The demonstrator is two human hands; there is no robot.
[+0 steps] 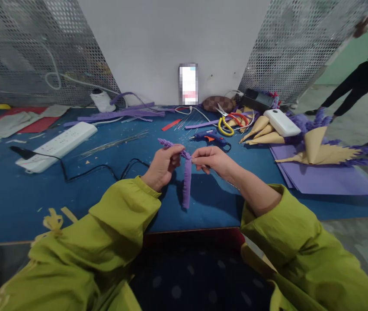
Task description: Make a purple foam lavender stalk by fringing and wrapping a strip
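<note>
My left hand [164, 166] is closed around a purple fringed flower spike [166, 142], whose curled tip sticks out to the upper left. From the spike's lower end a purple strip [187, 183] hangs down over the table. My right hand [214, 160] pinches beside the top of that strip, its fingertips close to my left fingers. A thin wire shows below my right wrist and seems to run into the pinch. The fingers partly hide where strip and wire meet.
Behind my hands lie a blue glue gun [211, 138], yellow-handled scissors [225, 126] and a lit phone [188, 84]. Left are a white power strip [57, 147], a black cord and loose wires [115, 143]. Right are paper-wrapped purple flowers [329, 151], purple sheets [336, 179] and a white power bank [282, 122]. A person stands far right.
</note>
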